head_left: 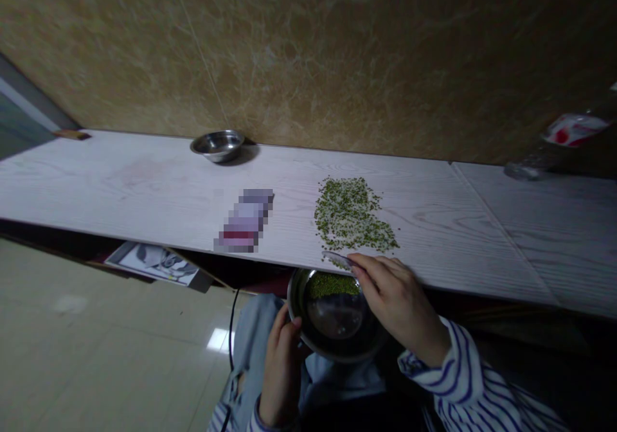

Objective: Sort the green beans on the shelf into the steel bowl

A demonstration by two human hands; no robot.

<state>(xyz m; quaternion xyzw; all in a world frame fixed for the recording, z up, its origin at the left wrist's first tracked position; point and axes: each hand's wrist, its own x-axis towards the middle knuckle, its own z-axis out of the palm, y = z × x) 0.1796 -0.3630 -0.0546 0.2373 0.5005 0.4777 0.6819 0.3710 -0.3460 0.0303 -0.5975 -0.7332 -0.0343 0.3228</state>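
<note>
Below the table's front edge, my left hand (283, 355) is closed on the left rim of a metal bowl (337, 321). Small green beans (332, 284), which look like mung beans, lie along the bowl's far side. My right hand (398, 297) pinches a thin, pale, flat piece (337, 256) at the table edge above the bowl; its kind is unclear. A few beans are beside that piece. Farther back, a broad patch of loose green beans (354, 213) is spread over the white tabletop.
A smaller metal bowl (219, 146) stands near the wall at the back left. A blurred-out flat rectangular item (245, 220) lies left of the beans. At the far right is a clear plastic bottle (554, 143). An open drawer (159, 261) sits under the table (120, 194).
</note>
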